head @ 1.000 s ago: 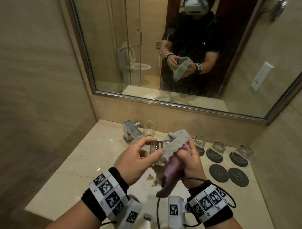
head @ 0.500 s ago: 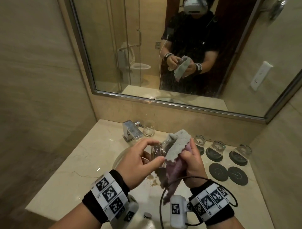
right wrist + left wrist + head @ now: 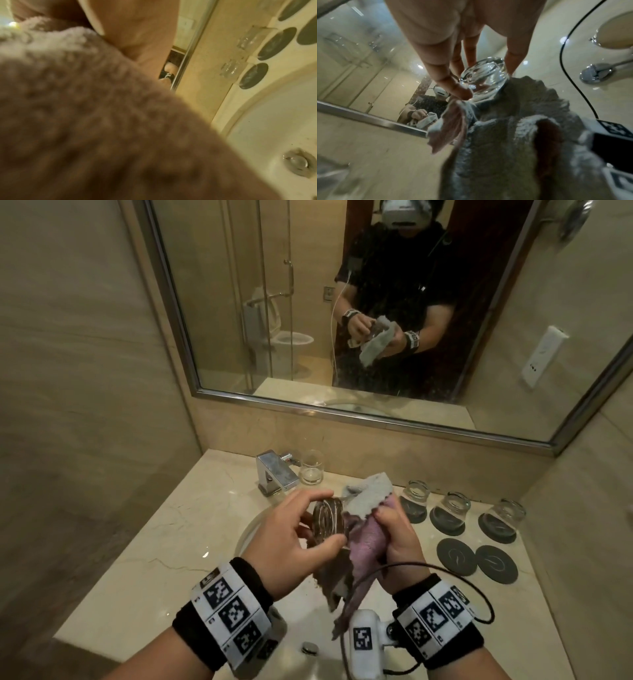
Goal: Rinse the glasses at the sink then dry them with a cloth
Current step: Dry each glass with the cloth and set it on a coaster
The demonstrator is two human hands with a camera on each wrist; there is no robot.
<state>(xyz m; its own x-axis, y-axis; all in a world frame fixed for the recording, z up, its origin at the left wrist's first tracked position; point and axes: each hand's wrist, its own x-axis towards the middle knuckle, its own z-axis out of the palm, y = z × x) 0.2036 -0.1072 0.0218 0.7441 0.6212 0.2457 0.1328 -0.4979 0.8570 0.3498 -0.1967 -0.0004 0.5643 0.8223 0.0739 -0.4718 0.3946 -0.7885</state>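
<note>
Nearest, over the pale round sink basin [image 3: 250,529], the left hand [image 3: 287,542] grips a clear, thick-based drinking glass [image 3: 329,520] on its side, thumb and fingertips [image 3: 460,92] curled round its base end. Its mouth end is buried in a fluffy cloth, grey on one face and pink on the other [image 3: 366,498], which the right hand [image 3: 397,534] clutches with fingers curled into the fabric; a loose corner hangs down toward the basin. The right wrist view is mostly filled by blurred cloth. Beyond the hands, a square chrome tap [image 3: 275,475] stands at the basin's rim, with an upright clear tumbler [image 3: 311,467] just beside it. To the right on the beige marble counter [image 3: 137,559], three clear glasses [image 3: 448,508] sit upturned on dark round coasters [image 3: 455,558], with two more coasters bare nearer the edge. Behind all this, the wall mirror [image 3: 239,302] reflects the person.
</note>
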